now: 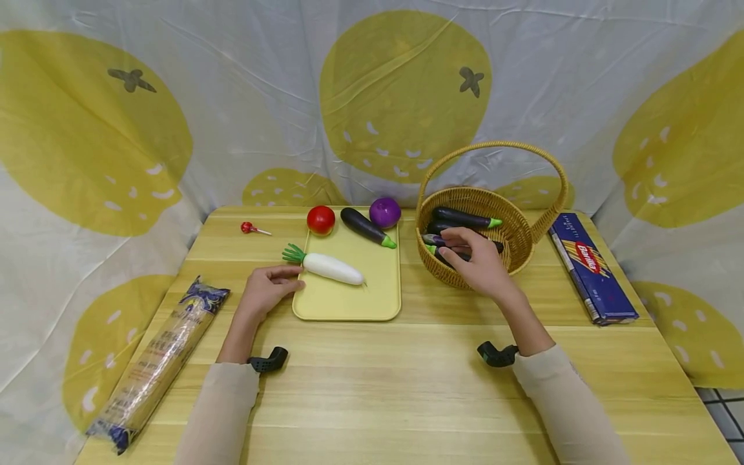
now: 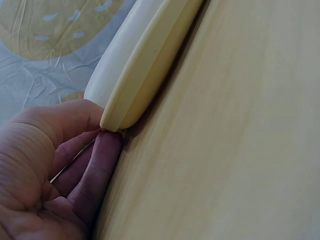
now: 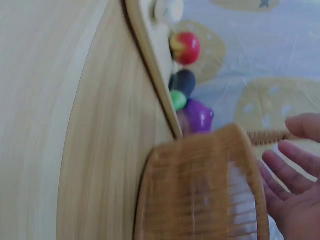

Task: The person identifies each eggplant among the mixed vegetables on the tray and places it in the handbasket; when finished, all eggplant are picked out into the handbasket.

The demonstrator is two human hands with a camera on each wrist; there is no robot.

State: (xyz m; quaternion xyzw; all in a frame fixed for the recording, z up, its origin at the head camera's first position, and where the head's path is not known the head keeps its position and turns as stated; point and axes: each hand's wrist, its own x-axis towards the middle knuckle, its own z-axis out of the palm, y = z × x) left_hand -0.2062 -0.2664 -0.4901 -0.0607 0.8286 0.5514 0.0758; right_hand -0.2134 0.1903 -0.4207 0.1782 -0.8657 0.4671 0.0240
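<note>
My left hand [image 1: 270, 289] is at the left edge of a yellow tray [image 1: 380, 303]; in the left wrist view its thumb and fingers pinch the tray's rim [image 2: 132, 95]. On the tray lies a white radish [image 1: 334, 268] with green leaves, close to that hand. My right hand [image 1: 479, 261] hovers over a wicker basket [image 1: 526, 258] with a tall handle, fingers spread and slightly bent. The right wrist view shows nothing in that hand [image 3: 297, 175]. Several dark eggplants [image 1: 462, 216] lie in the basket, partly hidden by the hand.
A tomato [image 1: 321, 220], another eggplant [image 1: 363, 225] and a purple round vegetable [image 1: 385, 212] lie at the tray's back. Left are a lollipop [image 1: 248, 227] and a bag of noodles [image 1: 163, 361]. A blue spaghetti box [image 1: 593, 268] lies right of the basket. Patterned cloth hangs behind.
</note>
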